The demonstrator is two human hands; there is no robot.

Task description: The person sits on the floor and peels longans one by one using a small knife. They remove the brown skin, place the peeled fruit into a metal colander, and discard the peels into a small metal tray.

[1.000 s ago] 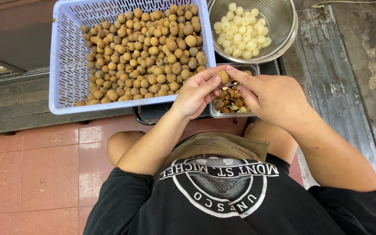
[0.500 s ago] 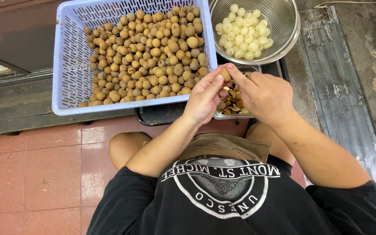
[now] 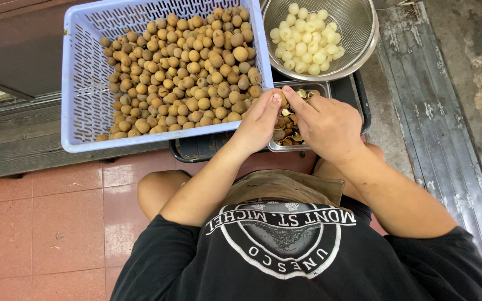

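Both hands meet at frame centre over the metal tray of shells [image 3: 299, 146]: left hand [image 3: 260, 120] and right hand [image 3: 324, 125] pinch one brown fruit [image 3: 282, 99] between closed fingertips, the basket [image 3: 85, 83] just left.

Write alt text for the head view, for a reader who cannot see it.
Both hands, left hand and right hand, pinch one brown fruit over a metal tray of shells. A lavender basket of unpeeled brown fruit sits ahead on the left, a metal strainer of peeled white fruit on the right.
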